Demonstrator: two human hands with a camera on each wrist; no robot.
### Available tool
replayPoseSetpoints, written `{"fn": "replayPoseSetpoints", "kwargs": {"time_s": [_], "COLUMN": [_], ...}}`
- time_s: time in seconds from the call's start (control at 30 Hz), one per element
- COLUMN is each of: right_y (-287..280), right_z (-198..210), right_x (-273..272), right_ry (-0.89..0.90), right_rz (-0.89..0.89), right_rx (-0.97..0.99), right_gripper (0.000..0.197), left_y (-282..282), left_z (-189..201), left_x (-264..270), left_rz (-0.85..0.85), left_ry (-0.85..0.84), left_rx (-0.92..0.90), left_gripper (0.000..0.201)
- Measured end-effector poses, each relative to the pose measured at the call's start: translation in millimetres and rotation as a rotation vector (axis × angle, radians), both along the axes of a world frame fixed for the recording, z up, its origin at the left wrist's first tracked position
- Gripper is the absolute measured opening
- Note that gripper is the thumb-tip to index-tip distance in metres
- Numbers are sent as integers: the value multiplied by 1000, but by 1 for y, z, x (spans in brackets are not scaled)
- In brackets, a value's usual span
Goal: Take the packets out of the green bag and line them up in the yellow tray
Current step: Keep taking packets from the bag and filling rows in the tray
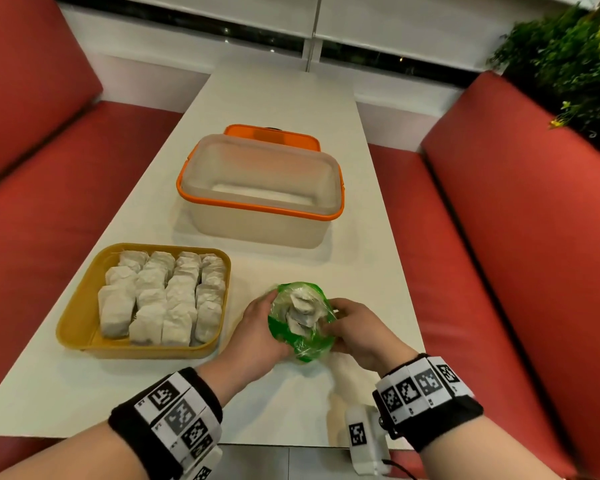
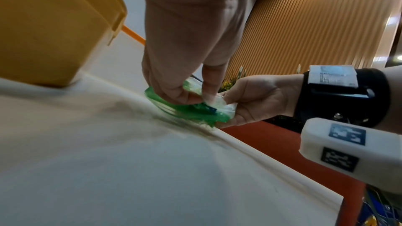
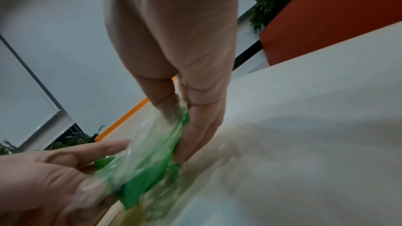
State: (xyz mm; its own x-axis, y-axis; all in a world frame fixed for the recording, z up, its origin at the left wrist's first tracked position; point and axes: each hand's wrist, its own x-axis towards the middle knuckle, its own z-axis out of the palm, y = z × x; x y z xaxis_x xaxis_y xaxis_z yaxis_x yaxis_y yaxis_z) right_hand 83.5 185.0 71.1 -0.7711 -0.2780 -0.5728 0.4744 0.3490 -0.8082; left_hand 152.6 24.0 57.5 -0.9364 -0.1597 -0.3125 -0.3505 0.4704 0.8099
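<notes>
Green bag [image 1: 300,323] sits on the white table [image 1: 278,98], just right of the yellow tray [image 1: 80,320] and nearer the person than the orange-rimmed tub [image 1: 260,188]. Left hand [image 1: 257,332] grips the bag's left side, fingers curled round the plastic. Right hand [image 1: 355,329] pinches the crinkly plastic on the right; looks like the thumb's inside the opening, but it's blurry. Pale packets [image 1: 302,311] show inside the bag, and more packets [image 1: 163,299] sit in rows in the tray.
</notes>
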Motion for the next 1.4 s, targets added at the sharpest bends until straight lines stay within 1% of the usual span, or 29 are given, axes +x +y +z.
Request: {"fn": "replayPoseSetpoints", "kwargs": {"time_s": [0.13, 0.27, 0.3, 0.33, 0.4, 0.43, 0.47, 0.5, 0.53, 0.57, 0.63, 0.7, 0.77, 0.83, 0.9, 0.97, 1.07, 1.13, 1.23, 1.33, 1.4], "right_y": [-8, -13, -14, -15, -15, -15, -15, -15, -14, -14, -14, -17, -19, -18, -15, -12, -13, -17, -22, -22, -18], "right_z": [-5, -11, -13, -14, -14, -13, -13, -12, -13, -14, -19, -22, -23, -21, -19, -19, -22, -25, -26, -18, -8], "right_x": [-2, 2, 3, 4, 6, 7, 8, 10, 11, 11, 9, 7, 6, 6, 5, 4, 3, 4, 4, 5, 6], "right_ry": [-32, -173, -133, -36, 284, 463, 613, 706, 750, 745, 673, 628, 629, 648, 696, 761, 824, 864, 869, 871, 811], "right_rz": [51, 79, 102, 139, 211, 255, 311, 374, 432, 473, 508, 531, 553, 546, 538, 525, 510, 514, 506, 423, 329], "right_rx": [16, -78, -25, 73, 333, 433, 503, 551, 588, 618, 665, 699, 708, 685, 642, 593, 551, 554, 571, 489, 391], "right_gripper": [35, 37, 35, 35, 33, 29, 23, 18, 16, 19, 26, 26, 27, 33, 38, 38, 31, 22, 13, 7, 10], "left_y": [-2, -7, -8, -9, -11, -12, -12, -13, -13, -13, -11, -9, -8, -7, -9, -11, -12, -13, -14, -17, -17], "left_z": [0, -6, -7, -8, -9, -10, -10, -11, -11, -11, -11, -11, -13, -13, -12, -12, -10, -8, -6, -3, -1], "left_x": [6, 12, 14, 16, 17, 17, 16, 16, 15, 14, 13, 13, 13, 13, 13, 12, 11, 11, 12, 14, 15], "left_rz": [-1, 11, 12, 13, 19, 24, 23, 17, 2, -17, -62, -100, -122, -130, -140, -148, -156, -161, -158, -157, -158], "left_ry": [-43, -80, -81, -78, -76, -78, -79, -82, -87, -95, -113, -120, -116, -119, -131, -140, -154, -157, -151, -121, -105], "left_rx": [20, 20, 13, -2, -33, -41, -51, -63, -78, -93, -116, -146, -162, -157, -156, -159, -165, -176, -180, -182, -190], "left_gripper": [102, 102, 101, 100, 98, 97, 97, 96, 96, 96, 95, 95, 94, 94, 96, 98, 99, 98, 98, 97, 96]}}
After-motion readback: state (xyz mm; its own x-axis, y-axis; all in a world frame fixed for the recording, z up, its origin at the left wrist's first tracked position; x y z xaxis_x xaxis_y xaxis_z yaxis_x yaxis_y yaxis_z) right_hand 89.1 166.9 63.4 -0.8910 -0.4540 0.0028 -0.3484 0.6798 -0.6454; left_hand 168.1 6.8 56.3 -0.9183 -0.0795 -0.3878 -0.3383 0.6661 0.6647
